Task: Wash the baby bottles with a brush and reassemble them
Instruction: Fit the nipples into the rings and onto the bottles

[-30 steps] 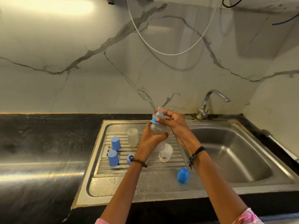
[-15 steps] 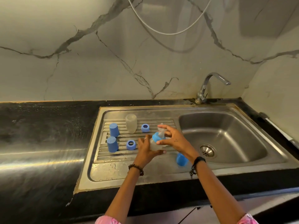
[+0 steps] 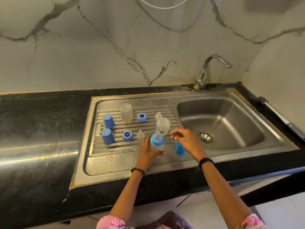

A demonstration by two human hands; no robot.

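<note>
left hand (image 3: 148, 152) grips bottle (image 3: 156, 143) (blue collar on); right hand (image 3: 186, 139) hovers beside, fingers loosely apart.

No readable text, labels, brands or numbers on anything here

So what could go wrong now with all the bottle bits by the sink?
1. The left hand holds the bottle upright on the wet drainboard; if let go carelessly, it might tip or slide.
2. The right hand hovers open just above the blue cap, which sits near the basin. A clumsy grab could knock it in.
3. A loose teat stands close beside the left hand, so a bump could topple it.
</note>
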